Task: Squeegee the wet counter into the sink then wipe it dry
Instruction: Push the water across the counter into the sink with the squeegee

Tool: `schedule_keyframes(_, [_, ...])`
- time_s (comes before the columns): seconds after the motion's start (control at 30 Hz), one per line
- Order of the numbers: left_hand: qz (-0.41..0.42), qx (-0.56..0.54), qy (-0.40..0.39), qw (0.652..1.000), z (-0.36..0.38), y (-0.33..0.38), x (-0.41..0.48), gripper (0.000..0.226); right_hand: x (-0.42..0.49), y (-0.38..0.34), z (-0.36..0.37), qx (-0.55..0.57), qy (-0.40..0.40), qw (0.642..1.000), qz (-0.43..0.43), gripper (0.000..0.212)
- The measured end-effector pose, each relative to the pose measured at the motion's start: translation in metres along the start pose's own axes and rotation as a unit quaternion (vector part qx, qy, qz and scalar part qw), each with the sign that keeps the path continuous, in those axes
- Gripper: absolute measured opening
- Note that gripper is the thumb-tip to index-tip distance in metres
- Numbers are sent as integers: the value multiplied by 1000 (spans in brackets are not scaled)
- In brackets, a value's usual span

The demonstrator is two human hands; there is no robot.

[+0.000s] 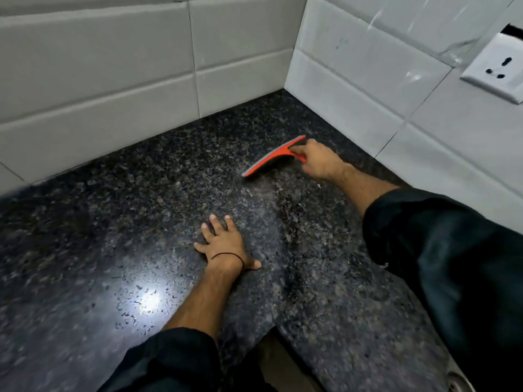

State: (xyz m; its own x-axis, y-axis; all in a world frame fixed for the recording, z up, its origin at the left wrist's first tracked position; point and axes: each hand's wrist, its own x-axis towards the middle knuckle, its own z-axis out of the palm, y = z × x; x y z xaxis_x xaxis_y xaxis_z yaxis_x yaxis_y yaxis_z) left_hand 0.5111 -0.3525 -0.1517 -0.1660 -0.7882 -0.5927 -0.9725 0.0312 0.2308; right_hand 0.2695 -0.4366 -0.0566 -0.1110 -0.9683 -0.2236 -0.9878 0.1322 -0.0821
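Squeegee (271, 158): orange with a grey blade. It is lying on the counter (113, 222), a short way out from the tiled corner (283, 90) and slightly right of it. The blade edge is touching the stone, and its length is running diagonally, with the far end pointing at the right-hand wall.

Right hand (319, 162): I am seeing its fingers curled round the squeegee handle, gripping it. The hand is sitting just right of the blade, on the side away from the corner's left wall.

Counter: dark speckled granite. A duller, smeared wet band (283, 202) is running from the blade toward me, away from the corner.

Left hand (223, 244): it is pressing flat on the stone with fingers spread and thumb out to the side, holding nothing. It is well out from the corner and nearer me than the squeegee. A thin black band (229, 256) is circling the wrist.

Both dark sleeves (452, 250) are pushed up the forearms.

A glare patch (150, 301) is shining on the counter, further from the corner than the left hand.

A white wall socket (498, 72) is sitting on the right-hand wall, well along from the corner.

Containers: only a sliver of curved metal rim (460, 381) is showing at the near right edge, farthest from the corner. I cannot tell whether it is the sink or what it is holding.
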Motion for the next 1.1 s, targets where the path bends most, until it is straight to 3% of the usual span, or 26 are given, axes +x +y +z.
schedule_keyframes(0.23, [-9, -7, -10, 1000, 4, 6, 11, 146, 78, -23, 4, -7, -5, 1000, 26, 45])
schedule_keyframes(0.4, [-15, -13, -4, 1000, -1, -1, 18, 146, 99, -25, 5, -48, -17, 998, -21, 35])
schedule_keyframes(0.57, [-43, 1, -43, 998, -13, -6, 26, 140, 54, 21, 14, -74, -55, 995, -28, 39])
schedule_keyframes(0.7, [-48, -10, 36, 998, -34, 16, 28, 100, -4, 73, 16, -69, -80, 994, -10, 41])
schedule_keyframes(0.77, [-10, -34, 54, 998, -38, 30, 35, 94, -33, 97, 17, -75, -87, 993, -15, 45])
schedule_keyframes(0.9, [55, -56, 32, 996, -40, 55, 56, 93, -75, 154, 5, -133, -107, 985, 11, 36])
schedule_keyframes(1.0, [90, -27, 25, 995, -43, 75, 70, 101, -105, 175, -15, -205, -159, 966, -22, 42])
schedule_keyframes(1.1, [85, 15, 24, 996, -49, 99, 82, 116, -107, 175, -38, -169, -126, 977, -26, 51])
